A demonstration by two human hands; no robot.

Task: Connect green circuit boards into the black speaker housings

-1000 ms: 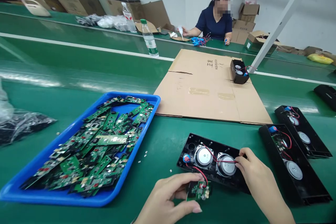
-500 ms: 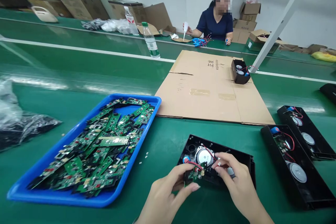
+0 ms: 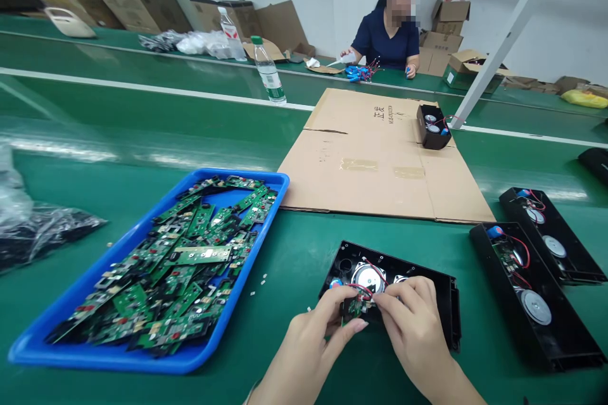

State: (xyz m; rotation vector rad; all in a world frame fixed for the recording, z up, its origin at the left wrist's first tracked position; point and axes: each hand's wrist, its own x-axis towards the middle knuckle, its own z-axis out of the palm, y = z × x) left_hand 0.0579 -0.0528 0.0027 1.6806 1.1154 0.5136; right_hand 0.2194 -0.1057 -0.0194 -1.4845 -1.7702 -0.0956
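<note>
My left hand (image 3: pixel 327 329) grips a small green circuit board (image 3: pixel 353 309) between thumb and fingers, above the near side of a black speaker housing (image 3: pixel 434 297). My right hand (image 3: pixel 413 316) is pinched at the board's right edge, where red wires (image 3: pixel 365 291) meet it; its fingertips hide what they hold. Inside the housing are a round silver speaker (image 3: pixel 368 278), a second one partly covered by my right hand, and a blue part (image 3: pixel 335 283) at the left end.
A blue tray (image 3: pixel 280 202) of circuit boards lies left. Cardboard (image 3: pixel 361 186) carries a small black housing (image 3: pixel 433 128). Two more housings (image 3: pixel 565 335) (image 3: pixel 582 253) lie right. A bottle (image 3: pixel 269 73) stands behind; a person (image 3: pixel 387 38) sits across, holding a white bottle.
My right hand has moved left, its fingertips now at the board in my left hand. Across the table, the person's white bottle has tipped from upright to nearly level.
</note>
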